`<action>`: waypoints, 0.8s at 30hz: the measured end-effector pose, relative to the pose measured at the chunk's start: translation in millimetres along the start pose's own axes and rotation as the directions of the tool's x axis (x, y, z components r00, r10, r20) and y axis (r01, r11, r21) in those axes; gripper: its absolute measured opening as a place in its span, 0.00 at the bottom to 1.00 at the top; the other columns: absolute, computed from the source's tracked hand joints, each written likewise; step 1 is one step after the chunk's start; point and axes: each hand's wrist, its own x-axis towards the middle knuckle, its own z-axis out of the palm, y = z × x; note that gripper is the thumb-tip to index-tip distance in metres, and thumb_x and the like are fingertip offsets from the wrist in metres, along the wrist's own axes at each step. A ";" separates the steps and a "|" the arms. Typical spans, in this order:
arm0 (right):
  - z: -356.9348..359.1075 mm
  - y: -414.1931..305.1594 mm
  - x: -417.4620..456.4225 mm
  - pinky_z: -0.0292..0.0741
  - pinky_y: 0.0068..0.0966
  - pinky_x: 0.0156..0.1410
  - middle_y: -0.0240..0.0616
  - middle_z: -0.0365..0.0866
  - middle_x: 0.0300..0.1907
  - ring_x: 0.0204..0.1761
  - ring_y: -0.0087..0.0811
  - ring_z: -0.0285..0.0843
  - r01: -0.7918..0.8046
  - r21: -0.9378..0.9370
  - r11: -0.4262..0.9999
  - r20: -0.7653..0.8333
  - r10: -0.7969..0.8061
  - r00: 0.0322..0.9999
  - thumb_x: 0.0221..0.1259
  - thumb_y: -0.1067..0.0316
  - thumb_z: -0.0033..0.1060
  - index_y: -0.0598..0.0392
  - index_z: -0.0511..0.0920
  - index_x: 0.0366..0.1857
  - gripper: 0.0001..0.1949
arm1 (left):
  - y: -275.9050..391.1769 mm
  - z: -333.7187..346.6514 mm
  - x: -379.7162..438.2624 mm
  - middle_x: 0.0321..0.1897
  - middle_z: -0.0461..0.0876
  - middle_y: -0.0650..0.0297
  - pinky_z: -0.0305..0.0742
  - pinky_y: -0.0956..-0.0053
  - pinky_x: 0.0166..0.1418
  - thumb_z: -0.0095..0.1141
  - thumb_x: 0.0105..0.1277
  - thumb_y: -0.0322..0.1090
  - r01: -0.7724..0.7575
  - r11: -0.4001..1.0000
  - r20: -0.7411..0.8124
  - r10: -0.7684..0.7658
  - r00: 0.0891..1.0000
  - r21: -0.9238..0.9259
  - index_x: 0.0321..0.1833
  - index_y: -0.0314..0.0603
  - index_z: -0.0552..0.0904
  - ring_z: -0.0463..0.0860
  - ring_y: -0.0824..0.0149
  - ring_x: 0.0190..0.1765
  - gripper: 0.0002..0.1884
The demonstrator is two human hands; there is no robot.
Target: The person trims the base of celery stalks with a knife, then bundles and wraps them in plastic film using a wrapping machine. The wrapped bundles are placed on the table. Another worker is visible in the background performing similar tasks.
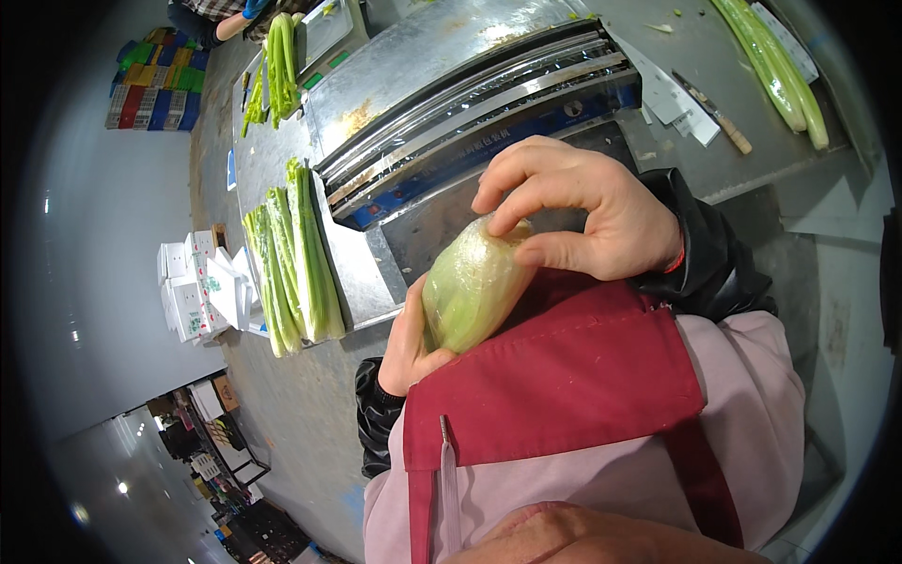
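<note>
A celery bunch [468,289] in clear plastic film is held in front of my red apron, its pale butt end tilted up. My left hand [409,345] cups it from the left and below. At the butt end, the thumb and index finger of my right hand [578,211] press the film, while the other fingers stay raised. Behind my hands is a cling film wrapping machine [486,120] with a blue front and a dark plate [430,243]. The far end of the held bunch is hidden.
Several celery bunches [296,275] lie at the metal table's left edge, with more celery [282,70] beyond. A wooden-handled knife [712,113], white papers [669,95] and celery stalks [771,63] lie right. White boxes [190,285] stand left. Another person's arm [232,27] shows at top left.
</note>
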 end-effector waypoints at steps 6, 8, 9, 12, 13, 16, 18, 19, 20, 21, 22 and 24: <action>4.6 -6.0 2.4 0.72 0.27 0.59 0.37 0.79 0.46 0.50 0.30 0.77 -0.204 0.231 0.951 -0.028 0.216 0.976 0.58 0.71 0.71 0.56 0.81 0.32 0.05 | 1.4 -3.6 1.7 0.62 0.74 0.44 0.68 0.62 0.69 0.60 0.54 0.75 -0.024 0.998 0.014 0.023 1.000 0.066 0.74 0.27 0.56 0.76 0.51 0.65 0.60; 6.0 -7.5 4.5 0.71 0.26 0.58 0.36 0.78 0.46 0.49 0.30 0.76 -0.192 0.245 0.950 -0.015 0.202 0.979 0.59 0.72 0.70 0.56 0.80 0.31 0.05 | -0.1 -4.9 1.1 0.62 0.74 0.43 0.68 0.61 0.68 0.60 0.54 0.75 -0.029 0.997 0.017 0.028 0.999 0.073 0.74 0.28 0.56 0.77 0.50 0.65 0.60; 6.8 -8.2 5.4 0.71 0.26 0.58 0.36 0.77 0.46 0.48 0.29 0.75 -0.185 0.242 0.952 -0.011 0.194 0.981 0.60 0.72 0.69 0.56 0.79 0.31 0.05 | -1.0 -5.2 0.5 0.62 0.74 0.43 0.68 0.61 0.68 0.60 0.54 0.75 -0.021 0.996 0.011 0.020 1.000 0.083 0.74 0.28 0.56 0.77 0.50 0.65 0.60; 8.3 -9.6 7.5 0.72 0.28 0.57 0.38 0.77 0.44 0.48 0.34 0.75 -0.156 0.184 0.971 -0.012 0.161 0.987 0.62 0.71 0.66 0.57 0.77 0.31 0.06 | -4.3 -5.8 -0.3 0.61 0.75 0.42 0.69 0.60 0.67 0.60 0.54 0.76 -0.023 0.994 0.008 0.022 1.000 0.102 0.74 0.27 0.56 0.78 0.48 0.64 0.60; 9.0 -9.6 8.0 0.72 0.30 0.57 0.40 0.77 0.44 0.48 0.36 0.76 -0.141 0.161 0.977 -0.020 0.146 0.989 0.62 0.71 0.64 0.58 0.76 0.32 0.06 | -5.3 -6.1 -0.3 0.61 0.75 0.42 0.70 0.60 0.67 0.59 0.54 0.76 -0.030 0.994 0.007 0.029 1.000 0.103 0.74 0.27 0.55 0.78 0.48 0.64 0.60; 12.3 -8.4 8.4 0.71 0.27 0.54 0.38 0.73 0.45 0.44 0.33 0.72 -0.011 0.006 1.000 -0.069 0.011 0.998 0.64 0.72 0.61 0.55 0.71 0.32 0.07 | -7.0 -7.0 -0.1 0.60 0.76 0.41 0.70 0.60 0.66 0.59 0.55 0.75 -0.043 0.993 0.004 0.043 0.999 0.107 0.74 0.27 0.55 0.78 0.46 0.63 0.60; 13.8 -6.7 7.6 0.70 0.27 0.53 0.39 0.73 0.44 0.43 0.33 0.71 0.023 -0.122 0.992 -0.111 -0.037 0.993 0.64 0.72 0.60 0.55 0.71 0.33 0.07 | -7.2 -7.3 -0.1 0.60 0.76 0.41 0.70 0.60 0.66 0.59 0.55 0.75 -0.046 0.992 0.009 0.045 0.999 0.119 0.74 0.27 0.56 0.78 0.46 0.63 0.60; 14.2 -5.7 6.9 0.70 0.26 0.53 0.39 0.73 0.44 0.43 0.34 0.71 0.038 -0.185 0.982 -0.129 -0.062 0.990 0.64 0.72 0.60 0.56 0.70 0.33 0.07 | -7.1 -7.2 -0.2 0.60 0.76 0.41 0.70 0.60 0.66 0.59 0.55 0.75 -0.046 0.990 0.013 0.045 0.999 0.131 0.74 0.27 0.56 0.78 0.46 0.63 0.60; 14.3 -4.8 5.7 0.70 0.27 0.52 0.40 0.73 0.43 0.42 0.34 0.71 0.006 -0.171 0.985 -0.138 -0.030 0.990 0.64 0.72 0.59 0.56 0.70 0.33 0.07 | -6.9 -6.9 -0.3 0.60 0.76 0.41 0.71 0.60 0.66 0.59 0.55 0.75 -0.061 0.989 0.007 0.061 0.998 0.138 0.73 0.27 0.56 0.78 0.46 0.63 0.60; 14.4 -3.7 4.9 0.70 0.27 0.52 0.40 0.73 0.43 0.42 0.34 0.71 -0.027 -0.156 0.987 -0.148 0.003 0.989 0.64 0.71 0.59 0.56 0.70 0.33 0.07 | -6.6 -6.7 -0.4 0.60 0.76 0.41 0.70 0.60 0.66 0.59 0.55 0.75 -0.042 0.989 0.019 0.039 0.999 0.145 0.73 0.26 0.56 0.78 0.46 0.63 0.60; 14.1 -2.7 3.6 0.71 0.27 0.52 0.40 0.73 0.42 0.41 0.34 0.71 -0.060 -0.141 0.988 -0.159 0.037 0.987 0.65 0.71 0.59 0.56 0.70 0.33 0.07 | -6.5 -6.0 -0.2 0.60 0.76 0.41 0.70 0.61 0.66 0.59 0.55 0.76 -0.037 0.988 0.022 0.034 0.999 0.147 0.73 0.26 0.56 0.78 0.47 0.63 0.60; 14.4 -0.1 2.3 0.71 0.27 0.52 0.40 0.74 0.42 0.41 0.34 0.71 -0.187 -0.009 0.982 -0.116 0.185 0.976 0.66 0.71 0.58 0.57 0.70 0.33 0.06 | -6.3 -5.6 0.5 0.60 0.75 0.41 0.70 0.61 0.66 0.59 0.55 0.76 -0.034 0.989 0.035 0.030 0.999 0.141 0.73 0.26 0.56 0.78 0.47 0.63 0.60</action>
